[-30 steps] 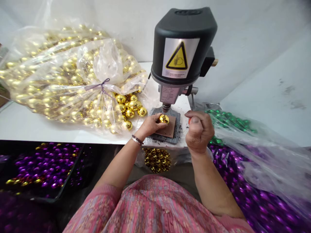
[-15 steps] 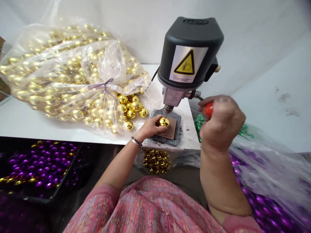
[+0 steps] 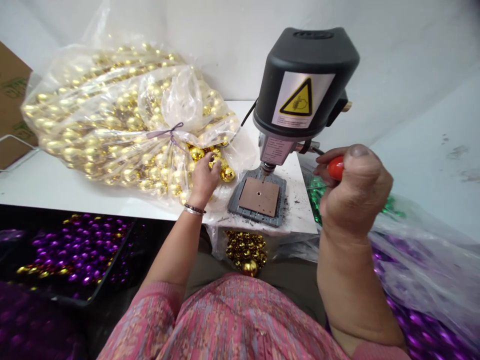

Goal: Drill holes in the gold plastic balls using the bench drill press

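My left hand [image 3: 204,179] reaches over the shiny gold balls [image 3: 227,174] at the mouth of a clear plastic bag. Its fingers are spread and partly bent; I see no ball gripped in them. My right hand [image 3: 354,187] is wrapped round the red knob [image 3: 335,168] of the lever on a small black drill press [image 3: 305,85]. Under the bit, a brown square plate [image 3: 259,196] with a small hole lies on the grey base, with no ball on it. Dark shavings are scattered around the base.
The big tied bag of gold balls [image 3: 93,115] covers the table's left. Below the front edge hangs a bag of gold balls [image 3: 245,247]. A dark crate of purple balls [image 3: 80,250] stands lower left. Plastic-wrapped purple balls [image 3: 420,320] lie lower right. A cardboard box [image 3: 15,100] is far left.
My left hand has left the plate and moved left to the loose gold balls. The ball it held is off the plate; a gold ball now shows at the lower bag. My right hand keeps the knob.
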Tool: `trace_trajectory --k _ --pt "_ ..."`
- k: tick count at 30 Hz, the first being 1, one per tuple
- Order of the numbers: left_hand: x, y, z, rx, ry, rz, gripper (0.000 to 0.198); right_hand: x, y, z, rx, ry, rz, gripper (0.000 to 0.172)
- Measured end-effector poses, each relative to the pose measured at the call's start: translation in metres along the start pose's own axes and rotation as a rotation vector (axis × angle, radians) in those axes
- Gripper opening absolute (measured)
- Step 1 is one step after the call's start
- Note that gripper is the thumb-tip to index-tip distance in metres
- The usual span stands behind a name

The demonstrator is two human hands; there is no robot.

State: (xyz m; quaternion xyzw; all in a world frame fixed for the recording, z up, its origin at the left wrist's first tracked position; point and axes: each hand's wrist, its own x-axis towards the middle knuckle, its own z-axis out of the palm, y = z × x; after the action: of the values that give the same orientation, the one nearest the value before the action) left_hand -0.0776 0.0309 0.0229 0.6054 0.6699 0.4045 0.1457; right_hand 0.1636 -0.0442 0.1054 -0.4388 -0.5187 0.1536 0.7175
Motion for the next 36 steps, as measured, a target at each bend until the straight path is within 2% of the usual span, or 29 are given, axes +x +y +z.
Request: trace_trajectory --k 2,6,9,11,13,16,18,20,24,30,36 --pt "0.012 -0.001 -0.001 0.103 0.029 -0.077 0.043 0.0 -0.002 0.0 0.012 -0.007 0.014 0.04" --pt "0.02 -0.003 0.003 0.268 -0.159 -0.175 0.055 -0.001 -0.005 0.0 -0.007 -0.023 0.044 0.041" --pt "0.015 -0.004 0.006 0.25 -0.138 -0.221 0.053 -0.002 -0.005 -0.001 -0.024 -0.033 0.035 0.042" --pt "0.01 -0.005 0.005 0.108 -0.098 -0.209 0.058 -0.002 -0.004 -0.001 -0.022 -0.035 0.032 0.043" --pt "0.002 -0.007 0.0 -0.165 -0.159 -0.166 0.063 -0.003 -0.002 -0.001 -0.017 -0.035 0.031 0.043" --pt "-0.013 -0.008 -0.007 -0.633 -0.432 -0.135 0.059 -0.004 -0.002 -0.001 -0.032 -0.037 0.024 0.044" --pt "-0.022 -0.007 -0.008 -0.788 -0.578 -0.144 0.058 -0.004 -0.003 -0.001 -0.039 -0.044 0.021 0.044" --pt "-0.028 -0.007 -0.005 -0.76 -0.635 -0.135 0.059 -0.004 -0.004 -0.001 -0.036 -0.046 0.019 0.043" --pt "-0.033 -0.004 0.011 -0.506 -0.657 -0.03 0.064 -0.003 -0.005 -0.001 -0.031 -0.048 0.01 0.044" --pt "-0.035 0.001 0.035 -0.304 -0.646 0.066 0.051 -0.004 -0.004 0.001 0.042 -0.047 0.01 0.041" --pt "-0.03 0.009 0.041 -0.186 -0.698 0.159 0.05 -0.004 -0.005 -0.001 0.003 -0.078 -0.006 0.042"
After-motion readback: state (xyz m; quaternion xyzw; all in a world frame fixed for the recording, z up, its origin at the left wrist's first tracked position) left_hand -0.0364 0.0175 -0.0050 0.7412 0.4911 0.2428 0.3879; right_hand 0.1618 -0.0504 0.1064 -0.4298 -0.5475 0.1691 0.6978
